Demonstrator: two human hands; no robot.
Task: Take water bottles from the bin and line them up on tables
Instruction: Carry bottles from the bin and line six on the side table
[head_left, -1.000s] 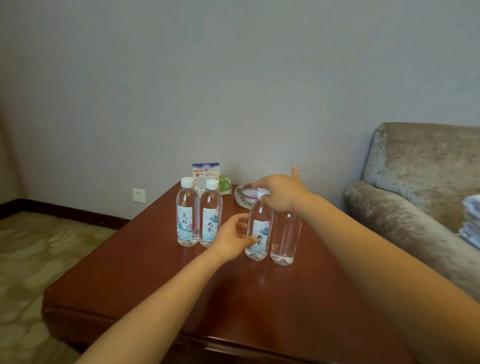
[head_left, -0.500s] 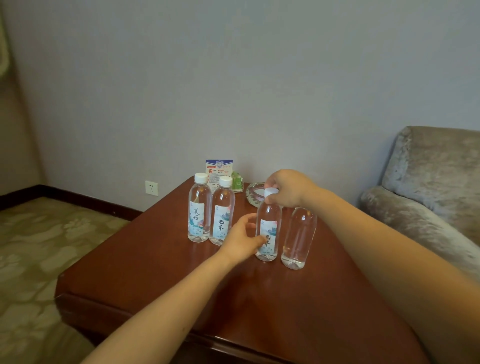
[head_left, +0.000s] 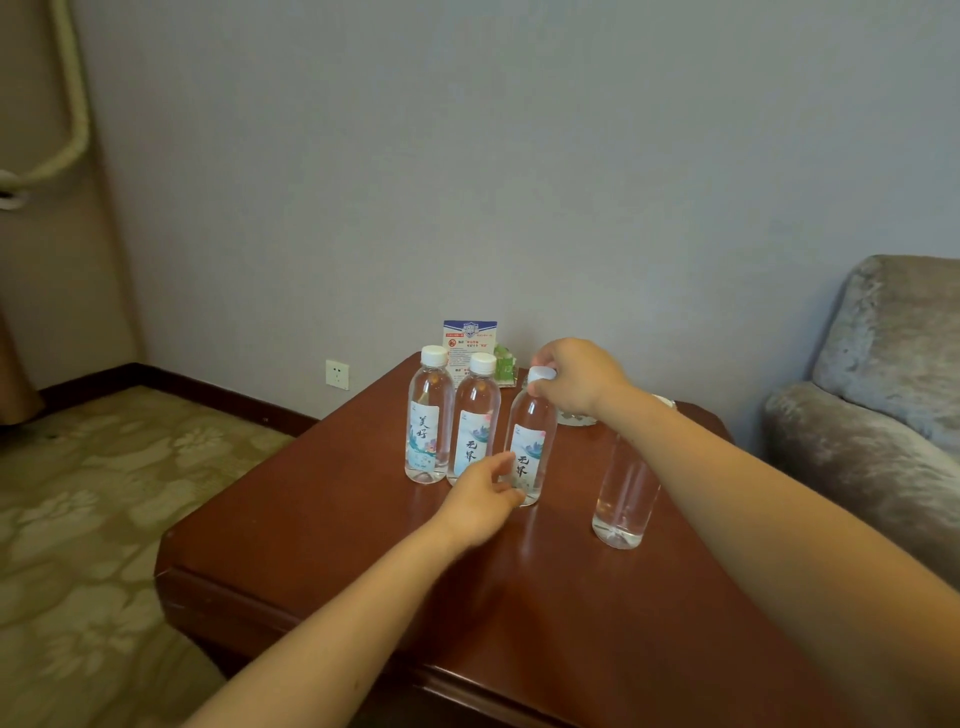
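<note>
Sliding the third bottle (head_left: 530, 441) away from the fourth bottle (head_left: 626, 493) to just beside the second bottle (head_left: 475, 426) on the table (head_left: 519, 597), a person tightens the row w/ right hand (head_left: 576, 379) pinching its cap, left hand (head_left: 485, 493) gripping its base. Labels: first bottle (head_left: 428, 421) "美好", next two approx. "无界"; fourth bottle's not visible.

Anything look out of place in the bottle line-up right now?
Yes. The clear plastic bottle on the right, no label showing, stands apart, nearer the brown wooden table's front edge than the labelled bottle that the left hand and right hand hold.
</note>
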